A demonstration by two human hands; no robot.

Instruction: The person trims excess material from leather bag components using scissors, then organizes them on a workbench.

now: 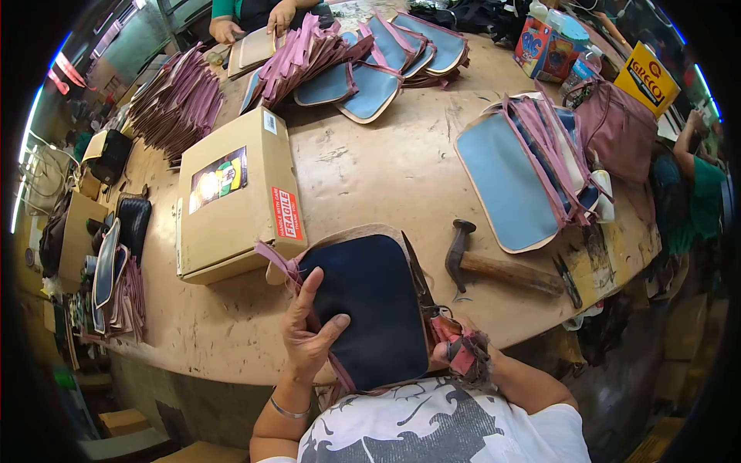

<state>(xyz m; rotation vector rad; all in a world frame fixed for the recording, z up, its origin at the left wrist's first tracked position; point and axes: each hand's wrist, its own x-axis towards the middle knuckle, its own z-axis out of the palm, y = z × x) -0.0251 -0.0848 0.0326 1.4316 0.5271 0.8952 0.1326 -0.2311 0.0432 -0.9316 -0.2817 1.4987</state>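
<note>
Lower centre of frame: your left hand (309,332) has hold of the dark panel (370,305), thumb and index finger spread in a V over its left part, other fingers mostly out of sight
Panel sits at the near edge of the table (370,166), its bottom edge by your shirt (432,424), pink strip (279,261) sticking out at its upper left
Right of the panel: your right hand (455,346), wrapped in a red-grey rag (472,363), is closed round the handles of the scissors (419,274); rag covers most of the fingers
Blades point up the frame along the panel's right edge, can't tell if they touch it
Further right: hammer (509,274), head toward you-side left, handle running right to just beside a slim dark tool (568,282)
Above the hammer, blue pieces (509,181) stacked with pink edging, pink bag (617,127) next to them
Left of centre: box (231,201) with a red FRAGILE label (287,214), near your panel
Top of frame: co-worker's hands (282,17) on a tan piece (253,52), beside a pink-edged pile (305,58)
</note>
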